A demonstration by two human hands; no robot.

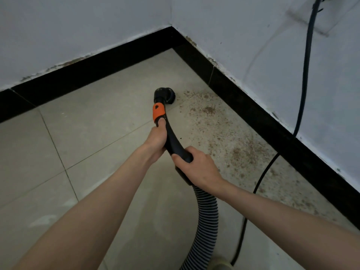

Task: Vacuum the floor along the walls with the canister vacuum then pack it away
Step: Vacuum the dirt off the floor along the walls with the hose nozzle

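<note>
Two walls meet at a corner (171, 26) at the far middle of the floor (93, 133), with a skirting board (93, 69) along the foot of each. The vacuum nozzle (165, 95) sits on the floor near that corner, handle tube (172, 139) running back from it; left hand (156, 140) ahead on the tube, right hand (196, 166) behind it, hose (204, 221) trailing toward the near edge. Debris (224, 137) lies right of the nozzle along the right wall, and a cable (303, 84) hangs down that wall onto the floor right of the hose.

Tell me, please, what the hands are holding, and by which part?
Both grip the curved black plastic vacuum wand: left hand just below its orange collar, right hand at the end joining the ribbed hose.
</note>
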